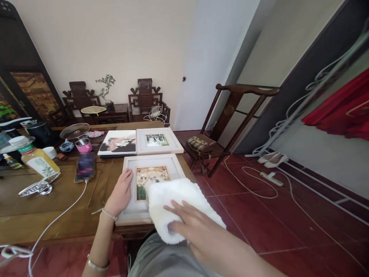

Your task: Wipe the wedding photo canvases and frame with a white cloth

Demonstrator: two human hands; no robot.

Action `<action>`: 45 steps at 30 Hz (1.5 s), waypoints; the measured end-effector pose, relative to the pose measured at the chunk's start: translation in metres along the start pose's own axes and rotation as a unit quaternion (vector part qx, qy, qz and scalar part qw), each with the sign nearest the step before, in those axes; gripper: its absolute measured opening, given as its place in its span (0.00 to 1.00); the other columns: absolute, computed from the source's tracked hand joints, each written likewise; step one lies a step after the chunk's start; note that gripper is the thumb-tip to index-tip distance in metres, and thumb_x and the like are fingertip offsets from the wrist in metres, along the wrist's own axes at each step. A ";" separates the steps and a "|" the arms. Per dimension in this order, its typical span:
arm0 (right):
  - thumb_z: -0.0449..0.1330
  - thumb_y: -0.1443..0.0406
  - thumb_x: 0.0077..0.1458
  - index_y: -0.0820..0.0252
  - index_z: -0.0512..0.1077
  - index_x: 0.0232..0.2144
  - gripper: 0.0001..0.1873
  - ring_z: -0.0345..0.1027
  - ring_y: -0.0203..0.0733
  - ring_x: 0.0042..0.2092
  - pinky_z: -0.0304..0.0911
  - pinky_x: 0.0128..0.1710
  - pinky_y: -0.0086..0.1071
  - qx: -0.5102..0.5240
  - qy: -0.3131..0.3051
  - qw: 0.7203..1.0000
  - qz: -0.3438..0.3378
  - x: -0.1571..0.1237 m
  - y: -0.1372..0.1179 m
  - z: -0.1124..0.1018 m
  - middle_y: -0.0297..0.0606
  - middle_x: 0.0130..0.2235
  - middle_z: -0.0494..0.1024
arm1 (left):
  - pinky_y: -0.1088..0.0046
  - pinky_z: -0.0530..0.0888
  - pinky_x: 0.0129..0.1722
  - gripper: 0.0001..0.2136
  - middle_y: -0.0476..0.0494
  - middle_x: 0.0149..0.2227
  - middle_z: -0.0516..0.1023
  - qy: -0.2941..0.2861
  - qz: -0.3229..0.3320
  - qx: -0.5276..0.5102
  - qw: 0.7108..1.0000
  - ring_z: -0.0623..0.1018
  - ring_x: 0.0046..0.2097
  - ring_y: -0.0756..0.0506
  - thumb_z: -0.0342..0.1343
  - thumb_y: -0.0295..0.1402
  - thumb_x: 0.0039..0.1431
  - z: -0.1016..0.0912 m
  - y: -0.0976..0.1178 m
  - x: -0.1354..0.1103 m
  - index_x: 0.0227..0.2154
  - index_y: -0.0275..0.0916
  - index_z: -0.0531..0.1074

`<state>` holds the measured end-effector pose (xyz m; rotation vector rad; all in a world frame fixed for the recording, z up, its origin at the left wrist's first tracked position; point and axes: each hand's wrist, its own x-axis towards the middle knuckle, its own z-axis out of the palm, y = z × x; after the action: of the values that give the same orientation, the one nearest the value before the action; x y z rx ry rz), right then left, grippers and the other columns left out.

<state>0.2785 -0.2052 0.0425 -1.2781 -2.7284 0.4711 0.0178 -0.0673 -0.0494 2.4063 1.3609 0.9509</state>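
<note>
A pale wooden picture frame (132,161) with a matted photo lies face up at the table's near right corner. My left hand (120,190) grips its left edge, fingers together over the rim. Over the lower right part of the frame is a fluffy white cloth (173,192), covering that corner and hanging past the table edge. My right hand (187,221) holds this cloth, fingers spread on top and the thumb tucked by a fold. Just behind lies a second pale picture frame (175,140), beside a photo album (128,134).
On the wooden table (69,207) are a phone (85,165) on a white cable, a pink cup (83,145), a juice-coloured bottle (43,161) and a clear hair claw (40,186). A wooden chair (230,111) with a plaid bag (200,143) stands right. Cables cross the red floor.
</note>
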 end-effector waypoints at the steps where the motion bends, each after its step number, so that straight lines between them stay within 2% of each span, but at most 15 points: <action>1: 0.46 0.81 0.42 0.59 0.70 0.47 0.31 0.44 0.50 0.65 0.45 0.63 0.49 0.002 0.002 1.000 0.003 0.002 0.000 0.001 0.45 0.62 0.60 | 0.55 0.56 0.63 0.21 0.34 0.60 0.63 -0.002 0.000 0.000 1.000 0.57 0.64 0.41 0.39 0.25 0.61 0.000 0.000 0.000 0.56 0.33 0.64; 5: 0.47 0.81 0.40 0.61 0.69 0.49 0.33 0.45 0.51 0.65 0.44 0.62 0.51 -0.016 0.048 0.998 0.027 0.031 0.020 0.007 0.47 0.61 0.62 | 0.56 0.56 0.63 0.22 0.36 0.61 0.62 -0.012 0.007 -0.003 1.000 0.57 0.65 0.42 0.40 0.25 0.60 -0.002 -0.001 0.000 0.57 0.34 0.63; 8: 0.48 0.81 0.41 0.63 0.68 0.50 0.33 0.45 0.54 0.64 0.42 0.62 0.55 -0.072 0.105 0.990 0.053 0.062 0.053 0.007 0.49 0.61 0.60 | 0.55 0.56 0.63 0.22 0.35 0.61 0.62 -0.024 0.010 0.002 1.000 0.56 0.65 0.41 0.40 0.24 0.61 -0.003 -0.002 0.000 0.58 0.34 0.62; 12: 0.48 0.81 0.42 0.63 0.68 0.51 0.32 0.41 0.56 0.65 0.39 0.61 0.58 -0.133 0.172 0.973 0.071 0.100 0.093 -0.004 0.47 0.63 0.57 | 0.55 0.55 0.63 0.22 0.35 0.62 0.60 -0.031 0.013 0.011 0.999 0.55 0.65 0.42 0.40 0.24 0.61 -0.004 -0.003 0.000 0.59 0.34 0.61; 16: 0.50 0.80 0.45 0.62 0.68 0.51 0.30 0.42 0.57 0.65 0.39 0.61 0.58 -0.160 0.163 0.972 0.061 0.123 0.108 -0.012 0.46 0.62 0.59 | 0.56 0.55 0.63 0.22 0.33 0.62 0.60 -0.037 0.010 0.018 0.999 0.55 0.65 0.42 0.38 0.25 0.62 -0.004 -0.003 0.000 0.58 0.31 0.61; 19: 0.50 0.80 0.46 0.62 0.69 0.50 0.29 0.44 0.59 0.64 0.42 0.60 0.57 -0.166 0.133 0.975 0.058 0.123 0.102 -0.007 0.47 0.62 0.60 | 0.55 0.56 0.63 0.22 0.34 0.61 0.61 -0.031 0.009 0.019 0.999 0.55 0.65 0.41 0.39 0.26 0.62 -0.003 -0.003 0.001 0.58 0.32 0.62; 21: 0.50 0.81 0.45 0.63 0.70 0.50 0.29 0.45 0.60 0.64 0.43 0.59 0.57 -0.163 0.109 0.979 0.055 0.114 0.092 -0.003 0.48 0.61 0.60 | 0.56 0.56 0.63 0.21 0.34 0.61 0.62 -0.024 0.009 0.021 0.999 0.56 0.65 0.42 0.39 0.26 0.62 -0.002 -0.003 0.001 0.57 0.33 0.63; 26: 0.48 0.82 0.43 0.62 0.70 0.49 0.31 0.48 0.59 0.63 0.48 0.59 0.56 -0.119 0.032 0.992 0.039 0.063 0.051 0.001 0.48 0.60 0.63 | 0.56 0.55 0.63 0.21 0.33 0.61 0.61 -0.019 0.004 0.014 1.000 0.56 0.65 0.41 0.38 0.26 0.62 -0.002 -0.001 0.001 0.57 0.31 0.63; 31: 0.47 0.81 0.44 0.60 0.69 0.50 0.31 0.48 0.57 0.63 0.49 0.60 0.54 -0.062 0.004 0.998 0.015 0.012 0.011 -0.004 0.46 0.61 0.61 | 0.55 0.55 0.63 0.21 0.34 0.61 0.61 -0.012 0.005 0.000 1.000 0.56 0.65 0.41 0.39 0.26 0.62 -0.002 -0.001 0.000 0.57 0.32 0.63; 34: 0.47 0.81 0.43 0.58 0.69 0.49 0.32 0.47 0.54 0.64 0.49 0.61 0.52 -0.021 -0.011 1.000 0.006 0.005 -0.002 -0.004 0.44 0.62 0.60 | 0.56 0.56 0.63 0.21 0.34 0.61 0.62 -0.010 0.007 0.007 1.000 0.56 0.65 0.42 0.39 0.27 0.62 -0.002 -0.001 0.000 0.57 0.32 0.63; 36: 0.47 0.81 0.43 0.57 0.69 0.49 0.32 0.46 0.52 0.64 0.47 0.61 0.51 0.000 -0.005 1.000 0.001 0.012 0.000 -0.001 0.43 0.62 0.60 | 0.56 0.55 0.63 0.21 0.34 0.61 0.61 -0.010 0.008 0.009 1.000 0.56 0.65 0.42 0.39 0.27 0.62 -0.002 -0.001 0.000 0.57 0.32 0.63; 38: 0.48 0.81 0.42 0.57 0.69 0.49 0.33 0.44 0.51 0.65 0.45 0.62 0.51 0.002 0.025 1.000 0.000 0.028 0.013 0.003 0.43 0.62 0.60 | 0.55 0.55 0.63 0.21 0.33 0.61 0.61 -0.014 0.006 0.009 1.000 0.56 0.65 0.42 0.38 0.27 0.62 -0.002 -0.001 0.000 0.57 0.31 0.63; 41: 0.50 0.81 0.41 0.57 0.69 0.50 0.33 0.44 0.52 0.65 0.41 0.62 0.54 -0.034 0.091 0.995 0.017 0.061 0.050 0.006 0.44 0.62 0.60 | 0.55 0.55 0.63 0.21 0.32 0.61 0.61 -0.021 0.002 0.003 1.000 0.55 0.65 0.41 0.38 0.27 0.63 -0.003 -0.001 0.001 0.57 0.30 0.63; 43: 0.51 0.81 0.43 0.59 0.69 0.50 0.31 0.43 0.53 0.65 0.40 0.62 0.55 -0.062 0.132 0.989 0.020 0.085 0.079 0.001 0.46 0.62 0.59 | 0.55 0.55 0.63 0.21 0.34 0.61 0.61 -0.022 0.000 -0.001 1.000 0.55 0.65 0.41 0.39 0.27 0.62 -0.003 -0.001 0.001 0.57 0.32 0.63; 45: 0.51 0.81 0.44 0.59 0.70 0.48 0.29 0.42 0.55 0.65 0.39 0.61 0.58 -0.082 0.143 0.986 0.008 0.107 0.103 -0.009 0.46 0.62 0.60 | 0.56 0.55 0.63 0.21 0.35 0.61 0.61 -0.018 0.001 -0.004 1.000 0.55 0.65 0.42 0.40 0.27 0.62 -0.003 -0.001 0.001 0.57 0.33 0.63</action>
<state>0.2873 -0.0596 0.0133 -1.2905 -2.5578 0.0551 0.0151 -0.0666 -0.0471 2.4074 1.3410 0.9060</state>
